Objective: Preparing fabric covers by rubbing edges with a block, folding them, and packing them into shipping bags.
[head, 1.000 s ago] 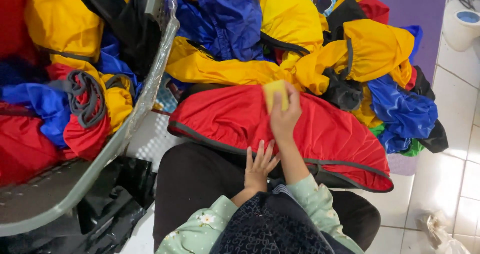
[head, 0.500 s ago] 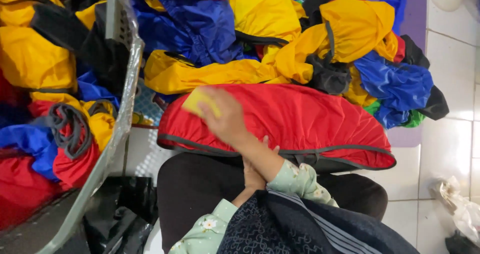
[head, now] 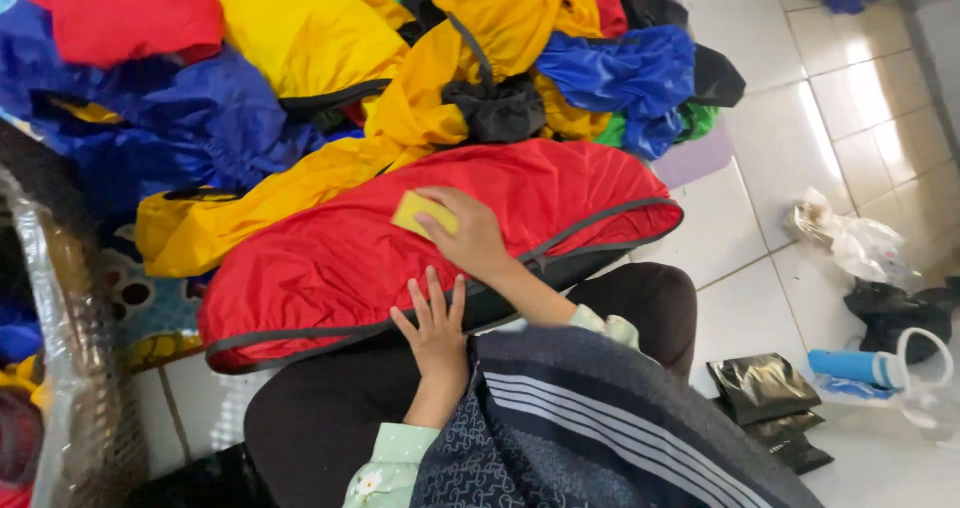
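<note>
Red shiny fabric cover [head: 400, 258] with a dark trimmed edge lies across the person's lap, and on its upper middle the right hand [head: 470, 233] presses a small yellow rectangular sponge [head: 422, 213] flat under curled fingers. Left hand [head: 435, 323] rests with fingers spread on the cover's near edge. Beyond it sprawls a heap of yellow, blue and black fabric covers [head: 400, 78] on the white tiled floor [head: 800, 118].

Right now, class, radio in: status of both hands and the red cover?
Right hand pressing yellow sponge onto red cover. Left hand flat on the cover's near edge, steadying it. Heap of yellow and blue covers crowds behind.
</note>
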